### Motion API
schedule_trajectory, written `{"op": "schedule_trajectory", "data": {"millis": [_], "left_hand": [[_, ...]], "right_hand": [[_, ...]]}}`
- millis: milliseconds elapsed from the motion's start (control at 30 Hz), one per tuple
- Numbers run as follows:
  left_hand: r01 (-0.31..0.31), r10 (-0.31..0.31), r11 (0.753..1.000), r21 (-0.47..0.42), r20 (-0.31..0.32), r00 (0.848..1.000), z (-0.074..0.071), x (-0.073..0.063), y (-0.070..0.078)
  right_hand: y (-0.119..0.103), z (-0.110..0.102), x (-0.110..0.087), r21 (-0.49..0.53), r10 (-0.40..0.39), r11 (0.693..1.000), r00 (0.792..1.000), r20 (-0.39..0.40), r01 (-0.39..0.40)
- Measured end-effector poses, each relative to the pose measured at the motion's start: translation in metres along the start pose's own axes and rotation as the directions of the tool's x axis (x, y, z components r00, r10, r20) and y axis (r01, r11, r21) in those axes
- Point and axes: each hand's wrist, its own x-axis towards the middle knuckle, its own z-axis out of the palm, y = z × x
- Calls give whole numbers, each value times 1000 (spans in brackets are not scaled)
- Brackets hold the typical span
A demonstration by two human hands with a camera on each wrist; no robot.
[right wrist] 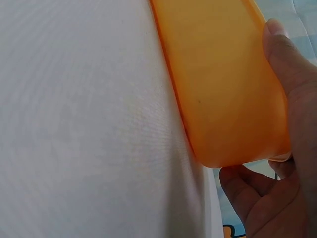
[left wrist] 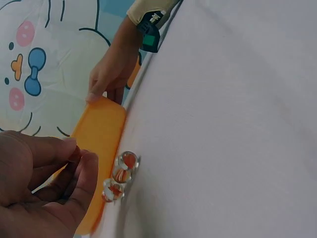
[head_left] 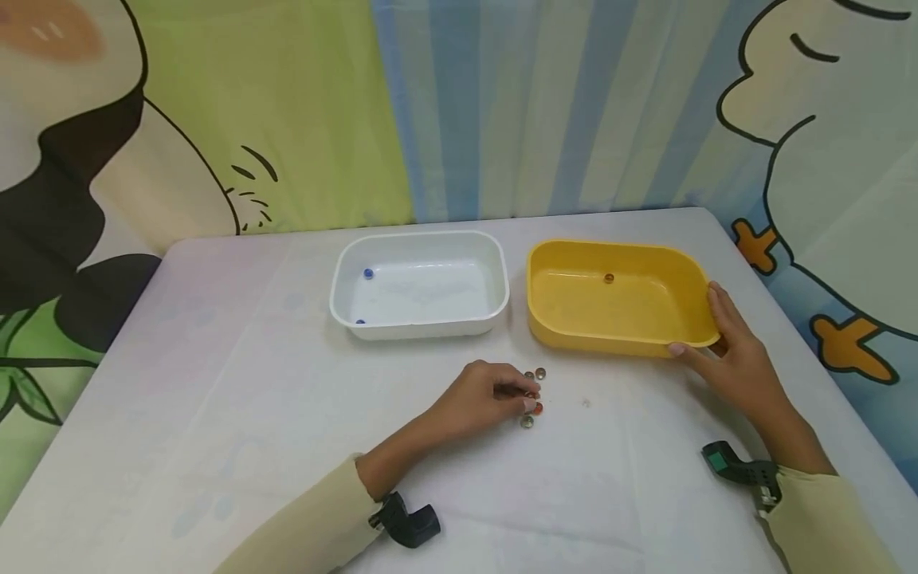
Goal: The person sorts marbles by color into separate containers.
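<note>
My left hand pinches a reddish marble between thumb and fingertips, low over the white-covered table. Close around those fingertips lie several clear glass marbles with coloured swirls; the left wrist view shows orange and white inside them. At the right, my right hand grips the near right corner of a yellow tub, thumb at the front rim and fingers round the end wall. One brownish marble sits inside this tub. The right wrist view shows the tub's outer wall against the hand.
Left of the yellow tub stands a white tub with two blue marbles in it. Behind the table's far edge hangs a cartoon-printed cloth. Each wrist wears a black camera mount.
</note>
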Motion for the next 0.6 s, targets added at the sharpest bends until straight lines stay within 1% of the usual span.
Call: {"op": "schedule_trajectory", "data": {"millis": [100,167,267,367,500,600], "left_hand": [[1,0,1000,-26,27,1000,5,9,9],[17,-16,1000,-23,41,999,7,14,14],[46,-43,998,-48,64,997,8,22,20],[46,-43,998,-45,55,998,7,29,23],[45,-45,999,1,28,999,3,36,26],[78,-78,997,1,21,997,-1,39,29]], "right_hand": [[1,0,0,13,-5,1000,1000,-5,5],[1,0,-1,14,-1,1000,1000,-6,1],[2,-1,-2,14,5,1000,1000,-8,-5],[2,-1,-3,10,1,1000,1000,-13,-1],[3,-1,-2,7,-2,1000,1000,-17,2],[3,-1,-1,10,0,1000,1000,-10,0]]}}
